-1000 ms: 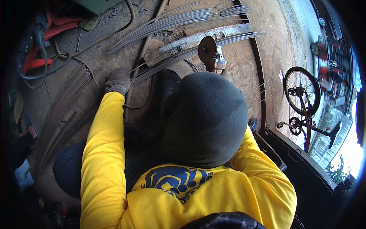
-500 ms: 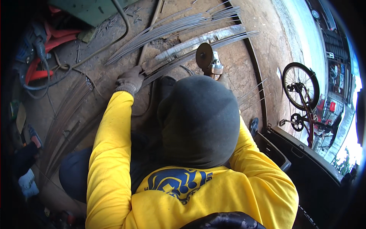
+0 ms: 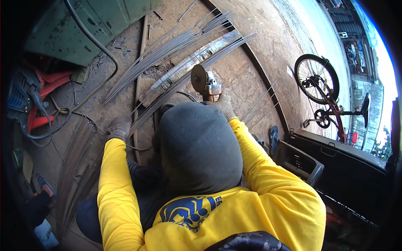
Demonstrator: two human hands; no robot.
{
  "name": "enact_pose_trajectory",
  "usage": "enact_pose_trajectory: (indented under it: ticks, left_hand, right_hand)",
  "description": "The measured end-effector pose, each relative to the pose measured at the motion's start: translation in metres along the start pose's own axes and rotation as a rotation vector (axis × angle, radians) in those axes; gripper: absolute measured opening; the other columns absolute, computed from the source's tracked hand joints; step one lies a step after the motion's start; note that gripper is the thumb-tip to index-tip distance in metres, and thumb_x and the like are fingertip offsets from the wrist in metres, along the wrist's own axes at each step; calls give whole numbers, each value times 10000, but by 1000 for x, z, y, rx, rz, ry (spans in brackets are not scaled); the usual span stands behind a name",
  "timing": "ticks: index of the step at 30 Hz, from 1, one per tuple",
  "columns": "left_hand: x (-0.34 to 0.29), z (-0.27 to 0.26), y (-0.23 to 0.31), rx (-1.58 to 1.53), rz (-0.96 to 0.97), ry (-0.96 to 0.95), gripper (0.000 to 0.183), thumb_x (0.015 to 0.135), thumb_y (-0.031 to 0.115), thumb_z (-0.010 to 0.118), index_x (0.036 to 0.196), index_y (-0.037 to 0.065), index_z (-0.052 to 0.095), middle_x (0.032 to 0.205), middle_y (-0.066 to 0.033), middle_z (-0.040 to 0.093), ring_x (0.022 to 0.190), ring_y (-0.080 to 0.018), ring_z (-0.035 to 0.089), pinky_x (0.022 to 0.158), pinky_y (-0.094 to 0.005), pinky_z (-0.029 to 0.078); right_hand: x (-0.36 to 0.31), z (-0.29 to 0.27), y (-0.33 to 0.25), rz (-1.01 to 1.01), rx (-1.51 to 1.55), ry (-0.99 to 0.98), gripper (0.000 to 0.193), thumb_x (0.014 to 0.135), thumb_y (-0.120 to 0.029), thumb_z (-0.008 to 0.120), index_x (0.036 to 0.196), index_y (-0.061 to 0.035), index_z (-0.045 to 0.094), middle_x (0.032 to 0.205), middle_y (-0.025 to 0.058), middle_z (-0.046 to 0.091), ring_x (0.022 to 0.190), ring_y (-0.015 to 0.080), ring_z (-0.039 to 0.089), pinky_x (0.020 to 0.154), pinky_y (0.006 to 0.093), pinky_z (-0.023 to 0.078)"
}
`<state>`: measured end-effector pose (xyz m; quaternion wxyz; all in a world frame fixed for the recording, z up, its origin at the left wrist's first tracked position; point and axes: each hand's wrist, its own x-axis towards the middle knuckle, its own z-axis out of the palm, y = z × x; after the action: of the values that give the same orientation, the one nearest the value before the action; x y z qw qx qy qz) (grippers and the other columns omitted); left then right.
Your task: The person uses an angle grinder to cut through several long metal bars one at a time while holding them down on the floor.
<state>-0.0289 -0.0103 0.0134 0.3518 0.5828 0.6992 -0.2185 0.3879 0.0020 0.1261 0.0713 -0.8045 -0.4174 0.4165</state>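
Note:
My right hand [image 3: 226, 106], in a grey work glove, is wrapped round an angle grinder [image 3: 213, 89], whose dark round cutting disc [image 3: 199, 78] stands up at the front. Below and left of the disc runs a bundle of thin metal rods [image 3: 178, 83]. At its near left end is my gloved left hand [image 3: 119, 126], fingers curled in on the rods; how many it grips is hidden. A flat silvery bar [image 3: 201, 54] lies just beyond this bundle. My hooded head hides the grinder's rear end and part of the right wrist.
More straight rods [image 3: 163, 50] lie farther off, and rusty rods [image 3: 75, 154] at left. A blue and red machine [image 3: 25, 98] with a cable stands near a green metal box [image 3: 94, 25]. A bicycle [image 3: 318, 79], a sandal [image 3: 274, 138] and a black panel [image 3: 335, 167] are at right.
The whole view has turned, shifting the floor. My left hand has come nearer and left along the rods. The grinder has moved down and left in the picture, still in my right hand.

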Motion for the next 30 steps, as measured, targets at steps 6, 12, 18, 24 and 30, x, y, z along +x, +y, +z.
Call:
enact_pose_trajectory:
  ticks: [6,12,18,24,30]
  left_hand:
    - [-25,-32,44,-260,163,134,479,952,421,544,1301,101,616,1321,-242,609,1236,-438,567,1034,-493,467]
    - [-15,23,-41,-183,-11,50,496,968,471,497,1283,115,639,1350,-247,588,1234,-448,563,1056,-485,455]
    - [-6,29,-52,-117,-26,13,494,989,451,457,1327,134,629,1364,-229,588,1255,-435,554,1059,-472,445]
    - [-24,-22,33,-280,161,141,485,984,457,486,1300,122,638,1359,-217,594,1247,-418,565,1050,-459,450]
    - [-17,-4,23,-242,46,6,524,983,482,496,1312,95,627,1339,-221,610,1259,-416,559,1070,-464,434]
  right_hand:
    - [0,-2,3,-28,59,-26,924,627,-376,880,1362,1,466,1250,227,648,1148,368,641,1003,443,499]
    - [-15,-7,-15,7,51,-45,936,637,-377,874,1379,1,449,1258,228,645,1150,361,641,1005,427,499]
    - [-4,-1,1,3,12,-23,946,636,-393,869,1380,9,444,1266,240,639,1157,367,641,1012,427,495]
    - [-18,-12,-15,15,-7,-33,903,643,-412,858,1353,8,488,1245,238,655,1154,369,646,1007,430,497]
    - [-25,-17,-15,36,0,22,857,650,-398,845,1327,9,512,1230,227,667,1139,355,656,1002,420,501]
